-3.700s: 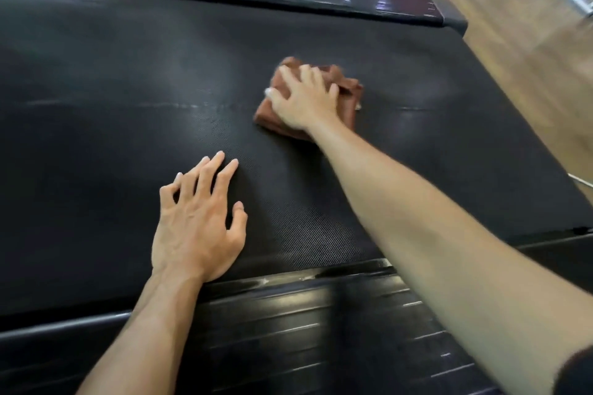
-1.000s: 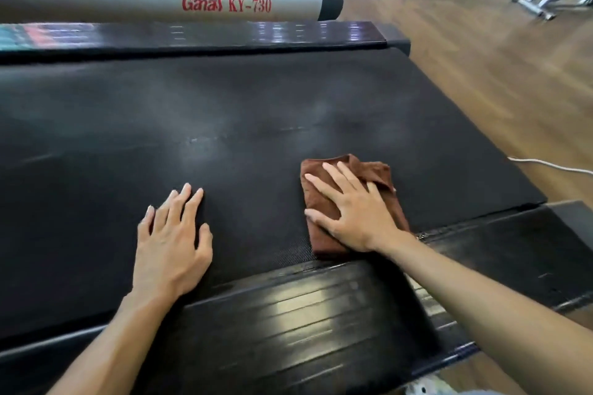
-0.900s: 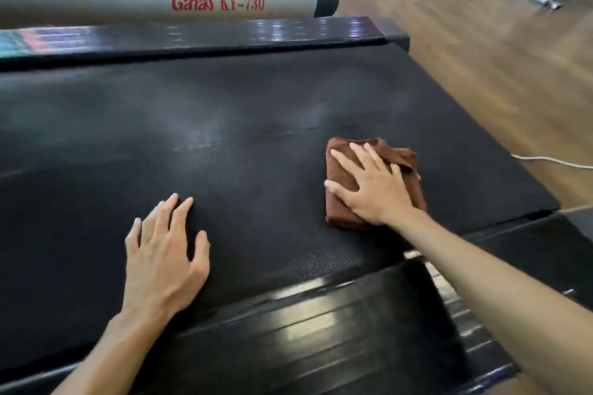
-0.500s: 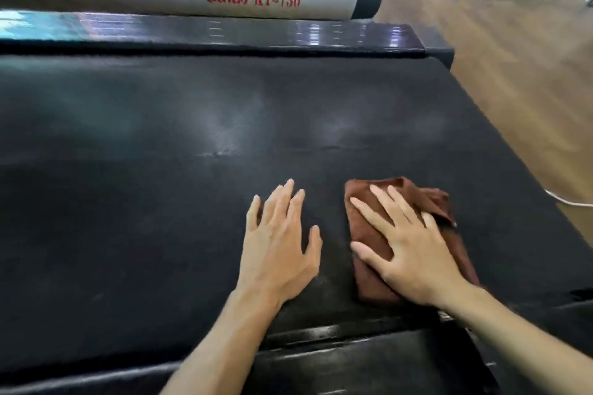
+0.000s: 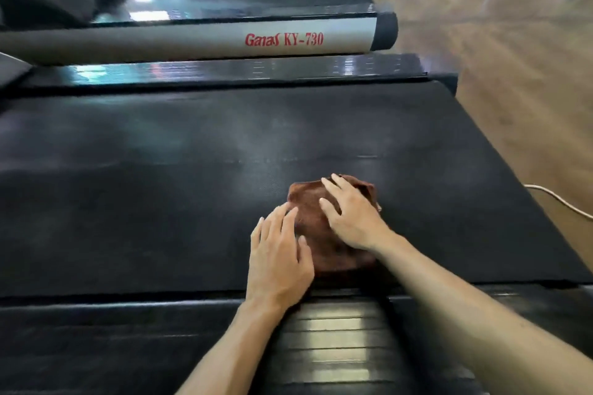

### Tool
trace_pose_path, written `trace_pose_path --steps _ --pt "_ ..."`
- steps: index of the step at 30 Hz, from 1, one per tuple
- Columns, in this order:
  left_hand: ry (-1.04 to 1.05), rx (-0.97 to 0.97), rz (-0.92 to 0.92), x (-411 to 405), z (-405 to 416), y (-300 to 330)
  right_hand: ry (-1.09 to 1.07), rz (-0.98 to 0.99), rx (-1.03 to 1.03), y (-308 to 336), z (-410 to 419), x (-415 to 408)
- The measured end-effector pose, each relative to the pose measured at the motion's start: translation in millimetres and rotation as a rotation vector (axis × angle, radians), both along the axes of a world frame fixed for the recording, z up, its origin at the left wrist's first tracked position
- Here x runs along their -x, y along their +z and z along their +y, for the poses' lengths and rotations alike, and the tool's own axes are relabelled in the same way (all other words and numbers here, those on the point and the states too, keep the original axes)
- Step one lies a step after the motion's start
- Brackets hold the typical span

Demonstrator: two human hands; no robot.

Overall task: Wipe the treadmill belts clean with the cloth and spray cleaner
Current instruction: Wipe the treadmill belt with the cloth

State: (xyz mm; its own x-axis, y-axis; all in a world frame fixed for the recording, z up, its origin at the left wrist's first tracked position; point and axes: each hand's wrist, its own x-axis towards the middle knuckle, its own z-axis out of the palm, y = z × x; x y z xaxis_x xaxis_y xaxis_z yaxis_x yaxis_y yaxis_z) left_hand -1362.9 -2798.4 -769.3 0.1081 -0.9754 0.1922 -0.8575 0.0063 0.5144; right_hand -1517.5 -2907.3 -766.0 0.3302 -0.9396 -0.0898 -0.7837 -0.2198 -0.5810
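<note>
A folded brown cloth (image 5: 321,234) lies on the black treadmill belt (image 5: 160,196), near the belt's near edge. My right hand (image 5: 351,215) lies flat on top of the cloth with straight fingers pointing away and left. My left hand (image 5: 279,258) rests flat on the belt just left of the cloth, its fingertips and thumb touching the cloth's left edge. No spray cleaner is in view.
A ribbed black side rail (image 5: 337,340) runs along the near edge below my arms. Beyond the belt are a far side rail (image 5: 224,70) and the grey rail of another treadmill (image 5: 192,40) marked "Ganas KY-730". Wooden floor (image 5: 513,90) with a white cable (image 5: 558,200) lies right.
My left hand has slid right up against the cloth's left edge. The right hand stays flat on the cloth near the belt's near edge. The view has tilted up.
</note>
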Motion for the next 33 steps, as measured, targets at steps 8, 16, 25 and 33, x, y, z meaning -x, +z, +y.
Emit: trace_pose_path --steps 8,16,25,33 --pt "-0.25 -0.097 -0.128 66.3 -57.7 -10.4 -0.073 0.153 0.112 -7.4 3.2 82.1" --pt "-0.144 -0.218 -0.31 -15.9 -104.3 -19.8 0.048 0.143 0.258 -24.3 -1.9 44.9" --pt "0.347 -0.411 -0.343 -182.9 -5.0 -25.7 0.054 0.288 0.227 -43.0 1.7 11.5" --pt "0.096 -0.288 -0.328 -45.3 -50.4 -26.5 -0.007 -0.054 0.183 -38.3 -0.1 11.3"
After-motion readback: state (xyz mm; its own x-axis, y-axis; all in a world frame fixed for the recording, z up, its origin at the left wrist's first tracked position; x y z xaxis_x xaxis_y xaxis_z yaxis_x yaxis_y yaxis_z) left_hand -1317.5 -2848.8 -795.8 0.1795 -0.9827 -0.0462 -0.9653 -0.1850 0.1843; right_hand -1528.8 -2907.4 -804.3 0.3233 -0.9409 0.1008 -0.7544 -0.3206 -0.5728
